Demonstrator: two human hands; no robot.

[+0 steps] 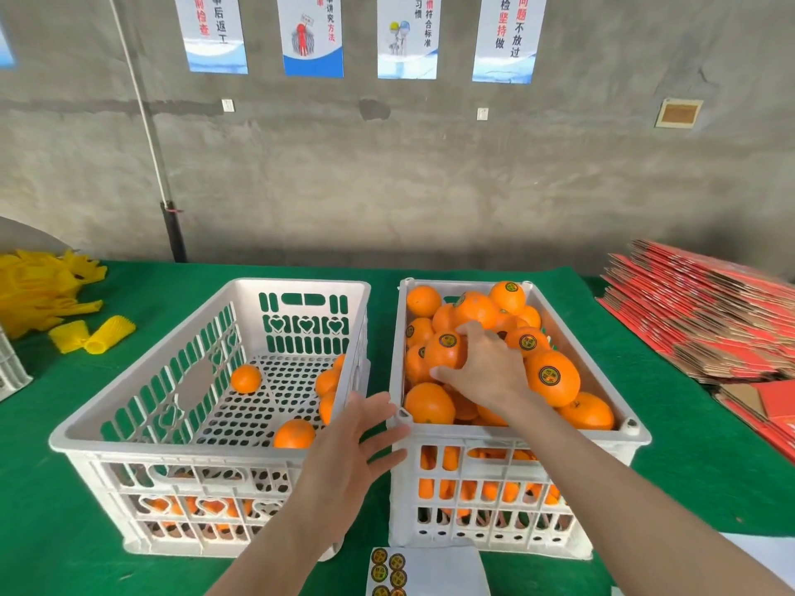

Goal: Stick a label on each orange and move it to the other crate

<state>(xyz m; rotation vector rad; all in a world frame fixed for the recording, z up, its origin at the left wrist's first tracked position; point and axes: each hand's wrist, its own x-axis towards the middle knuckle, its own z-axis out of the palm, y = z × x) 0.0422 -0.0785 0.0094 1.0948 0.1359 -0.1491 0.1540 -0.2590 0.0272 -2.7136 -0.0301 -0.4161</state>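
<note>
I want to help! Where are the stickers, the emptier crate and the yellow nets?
stickers [379, 572]: head view, one round sticker.
emptier crate [172, 451]: head view, near rim.
yellow nets [38, 294]: head view, pile's middle.

White plastic crates [520, 440], probably felt green tablecloth [688, 458], glossy labels [389, 569].

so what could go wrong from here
The right crate is heaped above its rim, so the orange that the right hand grips might start others rolling out when released. The sticker sheet lies between the forearms; either could sweep it off the table.
</note>
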